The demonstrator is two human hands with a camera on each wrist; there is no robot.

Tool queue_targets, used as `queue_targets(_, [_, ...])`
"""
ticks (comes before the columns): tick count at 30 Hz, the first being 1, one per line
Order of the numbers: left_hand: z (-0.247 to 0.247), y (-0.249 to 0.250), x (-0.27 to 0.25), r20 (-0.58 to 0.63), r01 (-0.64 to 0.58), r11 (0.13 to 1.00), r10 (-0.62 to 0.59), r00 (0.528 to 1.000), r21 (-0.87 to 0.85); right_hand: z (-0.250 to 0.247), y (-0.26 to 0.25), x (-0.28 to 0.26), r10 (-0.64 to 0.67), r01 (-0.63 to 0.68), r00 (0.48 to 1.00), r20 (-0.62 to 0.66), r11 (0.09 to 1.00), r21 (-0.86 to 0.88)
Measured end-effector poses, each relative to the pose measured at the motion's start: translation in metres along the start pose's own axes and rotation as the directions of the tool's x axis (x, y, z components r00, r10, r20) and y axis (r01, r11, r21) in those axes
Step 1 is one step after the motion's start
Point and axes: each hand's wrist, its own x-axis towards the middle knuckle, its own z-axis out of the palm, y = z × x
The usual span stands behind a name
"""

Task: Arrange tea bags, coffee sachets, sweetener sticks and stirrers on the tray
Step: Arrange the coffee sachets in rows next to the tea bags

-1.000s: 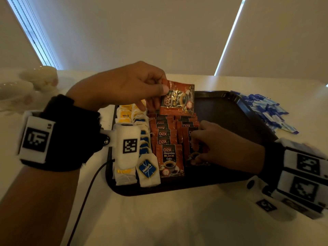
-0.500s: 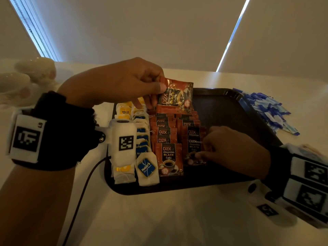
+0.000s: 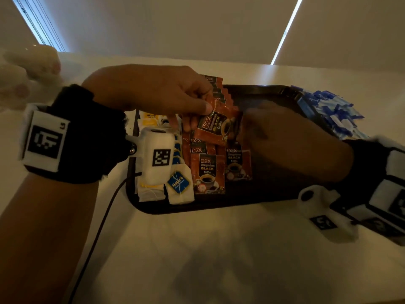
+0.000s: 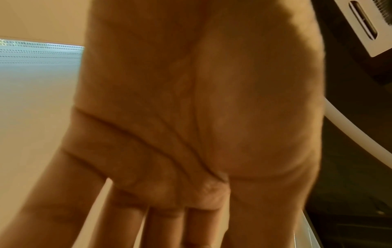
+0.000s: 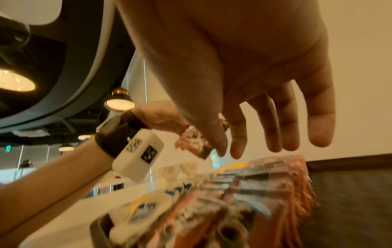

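Foil-light and crinkly, a coffee sachet [image 3: 215, 126] is being pinched at its top corner by the left hand [image 3: 153, 91]. The right hand [image 3: 291, 139], fingers loosely extended and empty, is being brought toward its free edge, judged the best place to grasp it.

We see the tray's [image 3: 263, 195] right half bare, open to a hand from the counter's [image 3: 219, 249] near edge. Coffee sachets [image 3: 207, 172] and tea bags [image 3: 179, 189] crowd its left half. Blue sweetener sticks [image 3: 328, 110] lie heaped against its far right corner.
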Motion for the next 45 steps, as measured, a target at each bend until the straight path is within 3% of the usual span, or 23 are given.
queue_targets(4, [0.001,-0.002,0.003,0.008,-0.011,1.0,0.011,1.0,0.006,-0.006,-0.007,0.004,0.011,0.079,0.972,-0.233,0.924,0.374])
queue_targets(6, [0.001,-0.002,0.003,0.025,-0.02,1.0,0.019,0.999,0.002,-0.004,-0.01,0.004,0.002,0.097,0.977,-0.212,0.887,0.451])
queue_targets(8, [0.001,-0.002,0.003,0.055,-0.039,0.999,0.04,0.998,-0.009,0.0,-0.011,0.003,-0.029,0.097,0.987,-0.156,0.888,0.449])
queue_targets(11, [0.001,-0.003,0.0,0.06,-0.069,0.997,0.072,0.996,-0.036,0.005,-0.01,0.002,-0.029,0.102,0.985,-0.17,0.892,0.441])
queue_targets(17, [0.007,0.0,0.004,0.074,-0.097,0.989,0.105,0.992,-0.108,0.005,-0.002,-0.004,0.057,-0.016,0.997,-0.049,0.797,0.603])
queue_targets(21, [0.004,-0.001,0.003,0.046,-0.072,0.99,0.078,0.996,-0.123,0.012,0.011,-0.014,0.085,-0.133,0.991,0.107,0.788,0.601])
queue_targets(24, [-0.003,-0.006,0.0,0.014,-0.06,0.99,0.062,0.998,-0.127,0.018,0.024,-0.023,0.143,-0.258,0.963,0.226,0.724,0.639])
queue_targets(29, [-0.003,-0.009,0.001,0.068,-0.028,0.995,0.034,0.997,-0.092,0.025,0.038,-0.025,0.232,-0.354,0.933,0.275,0.73,0.585])
queue_targets(34, [-0.001,-0.007,0.004,0.076,-0.032,0.996,0.038,0.996,-0.079,0.032,0.028,-0.017,0.207,-0.315,0.945,0.253,0.782,0.537])
queue_targets(41, [-0.018,-0.017,-0.008,-0.037,-0.043,0.996,0.04,0.999,-0.084,0.029,0.017,-0.02,0.113,-0.167,0.979,0.17,0.922,0.351])
queue_targets(45, [-0.031,-0.024,-0.017,-0.091,-0.042,0.995,0.033,0.995,-0.091,0.034,0.017,-0.017,0.036,-0.103,0.976,0.213,0.944,0.313])
